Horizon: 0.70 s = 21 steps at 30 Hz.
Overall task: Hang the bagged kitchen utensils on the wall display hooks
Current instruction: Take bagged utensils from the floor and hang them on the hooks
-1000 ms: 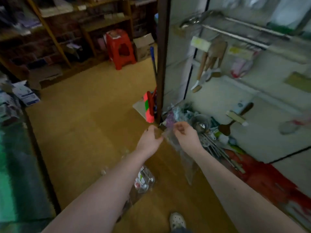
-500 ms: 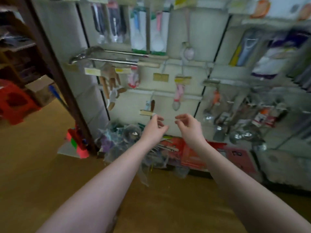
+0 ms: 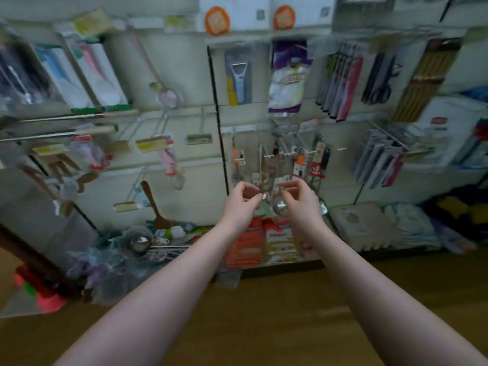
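Note:
Both arms reach toward the wall display. My left hand (image 3: 241, 199) and my right hand (image 3: 298, 198) are held close together, fingers curled, each pinching the top of a clear bagged utensil (image 3: 266, 207); something shiny and round shows inside it. The bag is see-through and blurred, so its outline is hard to make out. It sits just below a row of wire hooks (image 3: 287, 151) on which other packed utensils hang. A heap of bagged utensils (image 3: 137, 244) with metal ladles lies on the floor at the lower left.
The wall panel (image 3: 195, 83) holds peelers, spatulas, knives and chopsticks on hooks. A wooden spatula (image 3: 154, 204) hangs at the left. Red and orange packets (image 3: 261, 241) lean at the wall's foot, white packs (image 3: 412, 225) to the right. Wooden floor (image 3: 264, 326) lies below.
The view has swung up and right from the floor pile to the wall. Both hands rose and moved toward the hooks, keeping the clear bag pinched between them.

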{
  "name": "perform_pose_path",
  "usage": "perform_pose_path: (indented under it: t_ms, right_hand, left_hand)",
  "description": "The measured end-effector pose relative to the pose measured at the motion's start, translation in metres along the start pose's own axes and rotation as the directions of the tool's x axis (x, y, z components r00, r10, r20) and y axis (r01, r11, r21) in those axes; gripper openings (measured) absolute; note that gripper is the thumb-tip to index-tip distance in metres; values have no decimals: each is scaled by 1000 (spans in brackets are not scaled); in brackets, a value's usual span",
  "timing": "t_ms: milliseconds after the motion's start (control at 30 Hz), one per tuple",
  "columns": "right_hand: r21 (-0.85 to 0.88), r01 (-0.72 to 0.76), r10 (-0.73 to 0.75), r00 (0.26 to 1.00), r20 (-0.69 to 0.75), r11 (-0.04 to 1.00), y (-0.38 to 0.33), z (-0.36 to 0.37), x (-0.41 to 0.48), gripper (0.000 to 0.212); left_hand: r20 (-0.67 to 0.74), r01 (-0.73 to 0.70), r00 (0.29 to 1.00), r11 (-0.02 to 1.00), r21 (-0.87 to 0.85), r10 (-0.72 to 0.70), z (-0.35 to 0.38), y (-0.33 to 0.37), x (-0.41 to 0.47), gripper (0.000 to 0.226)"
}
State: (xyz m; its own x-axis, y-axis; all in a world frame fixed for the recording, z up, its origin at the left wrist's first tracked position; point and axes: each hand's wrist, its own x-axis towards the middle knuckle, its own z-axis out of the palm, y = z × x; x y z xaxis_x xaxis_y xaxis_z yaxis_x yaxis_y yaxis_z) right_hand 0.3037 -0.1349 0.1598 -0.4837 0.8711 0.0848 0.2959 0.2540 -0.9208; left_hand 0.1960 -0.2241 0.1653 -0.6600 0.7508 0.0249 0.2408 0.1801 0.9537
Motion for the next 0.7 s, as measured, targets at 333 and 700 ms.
perform_pose_path:
  t_ms: [333, 700]
  right_hand:
    - [83, -77, 68, 993, 97, 994, 50, -52, 55, 18]
    - [144, -39, 32, 998, 51, 989, 41, 15, 146, 14]
  left_hand:
    - [-22, 82, 996, 995, 50, -81, 78, 2, 29, 16]
    - [-156, 67, 986, 997, 43, -59, 16, -21, 147, 18]
